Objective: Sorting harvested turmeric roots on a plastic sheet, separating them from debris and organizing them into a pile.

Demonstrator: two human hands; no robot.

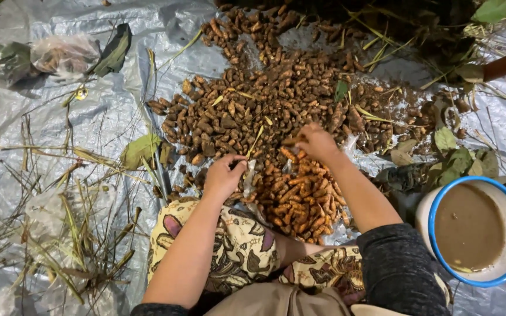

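While both hands work over the roots, left-to-right notes:

Far left: clear plastic bag (65, 54) with leaves lies on the grey tarp (118, 111), well apart from the hands; dry stalks and stems (71, 234) scatter over the lower left.

Left hand: left hand (224, 175) is clenched around a small root at the near edge of the brown pile; fingers curl in tight, so the root itself is mostly hidden.

Centre: brown unpeeled roots (259, 99) spread wide across the tarp; cleaned orange roots (300, 196) heap on clear plastic just in front of the patterned lap cloth (235, 246), between the two forearms.

Right hand: right hand (317, 142) pinches a root at the far edge of the orange heap; fingers are closed on it.

Right: blue-rimmed bowl (469, 231) of muddy water sits near the right elbow; green leaves (458, 158) lie just beyond it.

Doing it well: judgement – pinch one root at a time and keep orange apart from brown.

Room: open tarp at far left; right side is tight, and the elbow could knock the bowl.
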